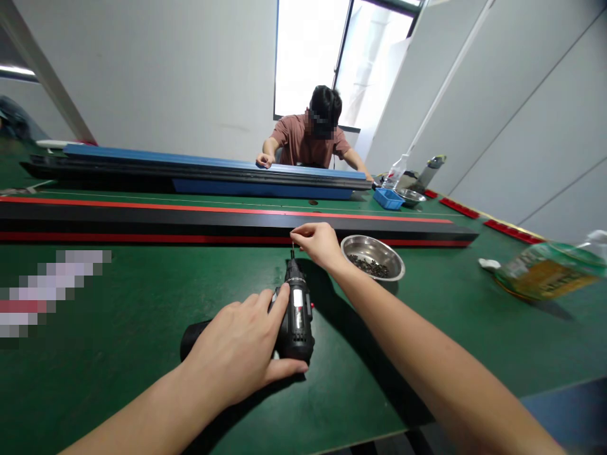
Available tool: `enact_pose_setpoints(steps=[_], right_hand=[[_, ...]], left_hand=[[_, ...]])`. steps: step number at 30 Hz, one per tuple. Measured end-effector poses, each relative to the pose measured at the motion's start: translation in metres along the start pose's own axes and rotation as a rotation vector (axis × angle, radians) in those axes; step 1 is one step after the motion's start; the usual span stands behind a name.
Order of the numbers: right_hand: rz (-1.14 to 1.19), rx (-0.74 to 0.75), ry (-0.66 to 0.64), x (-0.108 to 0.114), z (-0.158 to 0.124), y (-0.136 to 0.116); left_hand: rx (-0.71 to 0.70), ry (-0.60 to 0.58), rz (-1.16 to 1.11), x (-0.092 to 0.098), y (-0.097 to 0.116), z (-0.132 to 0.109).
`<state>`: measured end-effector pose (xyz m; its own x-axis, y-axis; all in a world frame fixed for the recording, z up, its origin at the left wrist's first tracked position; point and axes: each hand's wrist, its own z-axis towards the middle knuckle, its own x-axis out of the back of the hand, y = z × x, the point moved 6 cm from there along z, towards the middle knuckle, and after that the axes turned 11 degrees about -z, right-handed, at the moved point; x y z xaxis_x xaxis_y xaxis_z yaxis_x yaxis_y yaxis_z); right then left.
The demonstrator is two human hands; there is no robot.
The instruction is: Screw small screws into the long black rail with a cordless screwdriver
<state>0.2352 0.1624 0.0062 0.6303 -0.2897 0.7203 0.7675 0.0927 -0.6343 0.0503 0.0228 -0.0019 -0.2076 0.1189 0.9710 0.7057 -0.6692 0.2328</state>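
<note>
Evidently, the left hand [239, 335] is gripping the power drill [298, 316] on the bench [118, 379]; stiff and probably weighty, it is calling for a full-palm hold around the middle. The right hand [323, 245] is pinching a tiny piece [293, 244], too small to identify, at the bit [293, 254].

I can cross bare worktop [450, 303] between bowl [399, 270] and bottle [550, 275]; ahead, the drill [298, 309] and the bar [213, 224] behind it block me.

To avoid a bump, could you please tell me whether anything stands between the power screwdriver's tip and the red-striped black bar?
Yes: the right hand, pinching at the tip of the power screwdriver, is in front of the black bar. Nothing else visible does; the metal bowl sits to the right.
</note>
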Motion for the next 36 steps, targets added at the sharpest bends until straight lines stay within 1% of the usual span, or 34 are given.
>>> enact_pose_setpoints(steps=[2,4,6,8,15,18,23,30,36], right_hand=[[0.078,-0.074,0.041,-0.019,0.007,0.020],[0.186,-0.109,0.060,-0.034,0.012,0.035],[0.281,-0.108,0.051,-0.043,0.014,0.044],[0.324,-0.099,0.031,-0.048,0.016,0.048],[0.263,-0.144,-0.017,-0.047,0.018,0.052],[0.243,-0.144,-0.016,-0.047,0.017,0.052],[0.275,-0.189,-0.047,-0.050,0.016,0.055],[0.312,-0.247,-0.068,-0.047,0.014,0.052],[0.285,-0.229,-0.076,-0.048,0.015,0.053]], left_hand=[[-0.003,0.000,0.004,-0.001,0.000,0.000],[-0.002,-0.001,0.007,-0.001,0.001,0.000],[-0.001,-0.003,0.011,-0.001,0.001,0.000],[-0.001,-0.006,0.015,-0.001,0.002,0.000],[0.008,-0.016,0.006,-0.001,0.001,0.001],[0.002,-0.006,0.006,-0.002,0.000,0.000],[0.009,-0.009,-0.003,-0.005,-0.001,-0.001],[0.012,-0.008,-0.008,-0.005,-0.003,-0.001],[0.009,0.001,-0.009,-0.005,-0.002,0.000]])
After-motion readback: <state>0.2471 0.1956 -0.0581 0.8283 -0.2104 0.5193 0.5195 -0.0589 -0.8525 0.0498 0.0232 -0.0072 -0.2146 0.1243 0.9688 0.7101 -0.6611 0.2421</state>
